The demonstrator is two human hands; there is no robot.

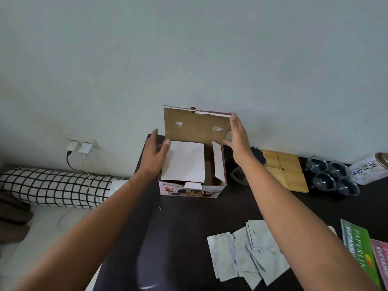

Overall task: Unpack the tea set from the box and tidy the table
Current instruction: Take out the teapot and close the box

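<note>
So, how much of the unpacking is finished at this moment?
Mostly done: four glass cups, wooden coasters and a glass pot stand right of the box. In hand: both hands at the open box, right hand on its lid, left hand by the side flap. Left: loose paper sheets to tidy.

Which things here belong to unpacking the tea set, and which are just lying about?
Job: tea set box, its lid flap, glass cups, bamboo coasters, left hand, right hand.
Lying about: paper sheets, tin, booklets, chargers, bolster.
</note>
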